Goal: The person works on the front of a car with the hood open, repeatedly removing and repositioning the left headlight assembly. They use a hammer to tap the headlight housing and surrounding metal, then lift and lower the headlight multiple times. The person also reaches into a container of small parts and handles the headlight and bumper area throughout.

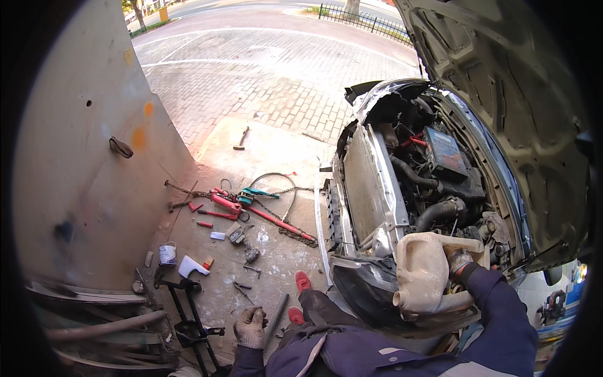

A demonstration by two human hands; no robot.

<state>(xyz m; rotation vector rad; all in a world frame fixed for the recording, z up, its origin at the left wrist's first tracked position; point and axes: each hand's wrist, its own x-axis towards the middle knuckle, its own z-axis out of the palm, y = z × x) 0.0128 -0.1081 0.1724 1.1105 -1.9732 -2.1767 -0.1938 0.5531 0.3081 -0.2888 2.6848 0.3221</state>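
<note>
A beige plastic jug (418,267), cut open along its side, lies on the front corner of the car by the headlight (361,283). My gloved right hand (460,261) reaches into its opening, fingers mostly hidden there. Small parts show in the jug below my wrist, too small to name. My gloved left hand (250,327) is raised low at my side with the fingers curled in. Whatever it may hold is hidden. Beside it a dark tube (276,322) lies on the floor.
The engine bay (440,169) is exposed under the raised hood (521,94). On the floor are a red puller with chains (270,217), pliers (242,289), a hammer (241,139) and a paint can (167,254). A black metal frame (191,327) stands left, near a wall (81,157).
</note>
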